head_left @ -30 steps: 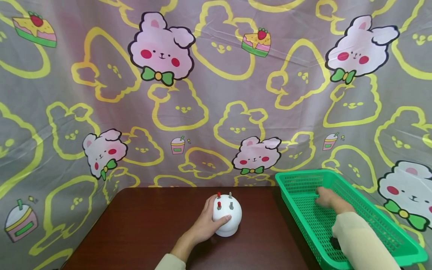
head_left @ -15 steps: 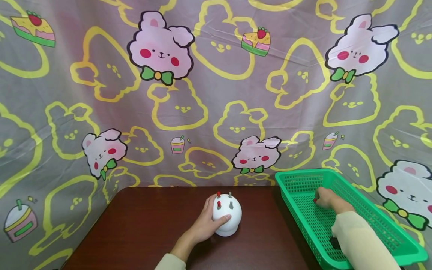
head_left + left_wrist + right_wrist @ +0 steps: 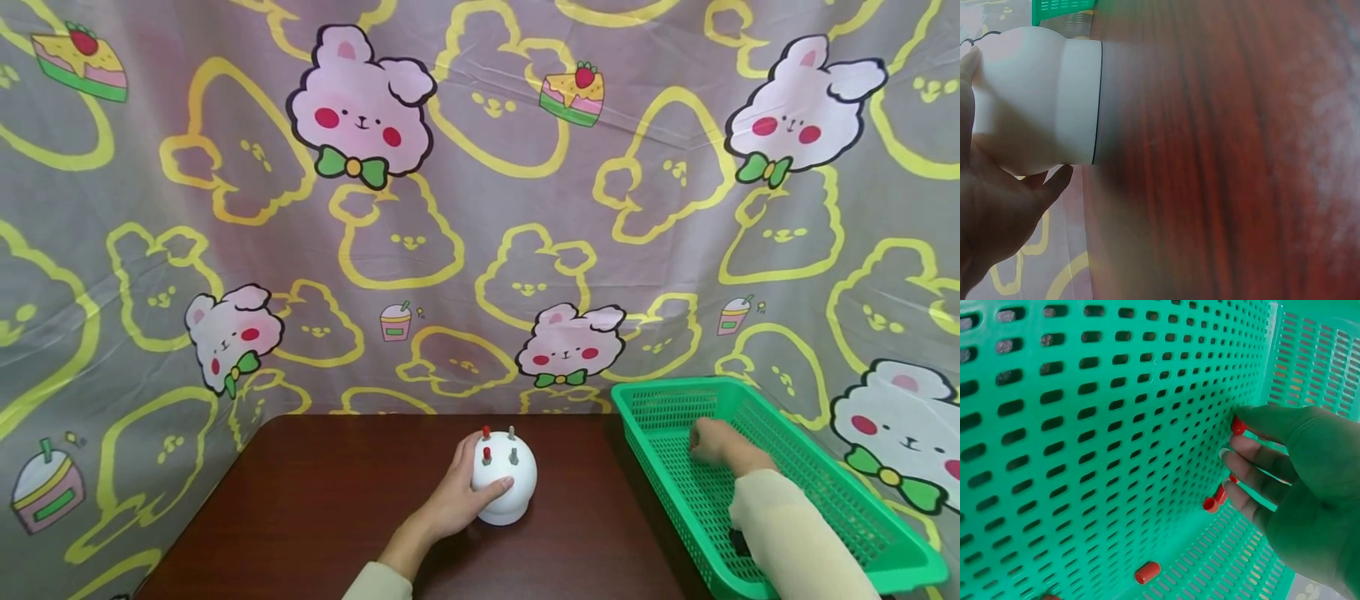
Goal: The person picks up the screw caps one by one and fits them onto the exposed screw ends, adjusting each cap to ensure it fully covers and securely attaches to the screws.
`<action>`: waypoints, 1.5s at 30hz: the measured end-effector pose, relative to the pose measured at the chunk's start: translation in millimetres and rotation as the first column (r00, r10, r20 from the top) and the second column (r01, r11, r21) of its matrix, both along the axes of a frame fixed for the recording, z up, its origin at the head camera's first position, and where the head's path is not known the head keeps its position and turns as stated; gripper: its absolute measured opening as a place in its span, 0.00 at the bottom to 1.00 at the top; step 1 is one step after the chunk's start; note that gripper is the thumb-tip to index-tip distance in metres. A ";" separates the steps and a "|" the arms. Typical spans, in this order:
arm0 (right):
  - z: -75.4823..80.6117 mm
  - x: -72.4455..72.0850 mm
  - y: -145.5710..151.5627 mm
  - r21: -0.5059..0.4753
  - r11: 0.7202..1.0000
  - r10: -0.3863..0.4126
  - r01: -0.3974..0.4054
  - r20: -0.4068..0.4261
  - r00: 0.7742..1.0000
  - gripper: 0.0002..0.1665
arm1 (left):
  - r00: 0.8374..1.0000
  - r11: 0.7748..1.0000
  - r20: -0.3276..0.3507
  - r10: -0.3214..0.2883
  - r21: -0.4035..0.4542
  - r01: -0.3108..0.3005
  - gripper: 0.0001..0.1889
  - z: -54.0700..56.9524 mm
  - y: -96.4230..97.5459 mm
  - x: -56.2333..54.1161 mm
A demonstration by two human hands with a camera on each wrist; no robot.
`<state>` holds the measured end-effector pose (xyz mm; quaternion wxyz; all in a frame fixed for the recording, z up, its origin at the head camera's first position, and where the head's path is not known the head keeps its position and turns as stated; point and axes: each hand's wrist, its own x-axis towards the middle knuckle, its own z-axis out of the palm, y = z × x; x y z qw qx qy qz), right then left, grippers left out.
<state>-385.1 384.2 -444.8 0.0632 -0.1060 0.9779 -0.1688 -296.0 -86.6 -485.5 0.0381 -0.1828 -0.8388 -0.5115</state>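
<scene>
A white round-bodied object [image 3: 504,487] with a narrower base stands upright on the table. On its top are two red-capped posts [image 3: 487,454] and two bare grey metal posts [image 3: 513,457]. My left hand [image 3: 461,492] grips its left side, thumb across the front; the left wrist view shows that hand [image 3: 1004,212] around the white body [image 3: 1029,100]. Inside the green basket [image 3: 660,492], my right hand [image 3: 716,442] reaches down. In the right wrist view, thumb and forefinger of this hand [image 3: 1297,469] pinch a small red cap [image 3: 1239,425] close to the basket's perforated surface.
Several more red caps lie in the basket, among them one lying apart [image 3: 1148,572] and one nearer the fingers [image 3: 1211,504]. A black item [image 3: 738,542] shows partly beneath the right sleeve. The dark wooden table [image 3: 315,500] meets a patterned curtain [image 3: 450,250] behind.
My right hand has shifted slightly left and toward me within the basket. A bit of red showed by its fingers half a second ago. My left hand and the white object stay still.
</scene>
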 end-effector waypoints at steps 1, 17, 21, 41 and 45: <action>0.1 0.1 -0.6 -0.001 1.000 0.006 -0.006 0.005 1.000 0.03 | 1.000 1.000 0.003 -0.001 -0.001 0.001 0.48 0.3 0.3 0.3; 15.8 0.6 -5.9 0.017 0.999 0.048 -0.047 -0.057 0.997 0.05 | 1.000 1.000 0.006 -0.002 -0.008 0.002 0.48 3.6 0.8 1.1; 16.5 1.7 -7.7 -0.009 0.998 0.064 -0.065 -0.098 0.993 0.06 | 1.000 1.000 0.006 0.001 -0.008 0.000 0.48 0.7 1.0 0.2; 28.8 3.5 -13.5 -0.127 0.986 0.083 -0.107 -0.181 0.980 0.08 | 1.000 1.000 0.010 -0.001 -0.015 0.001 0.49 0.4 0.6 -0.8; 32.8 3.9 -16.3 -0.139 0.983 0.093 -0.118 -0.177 0.980 0.09 | 1.000 1.000 0.014 0.003 -0.013 -0.002 0.49 1.1 0.0 0.1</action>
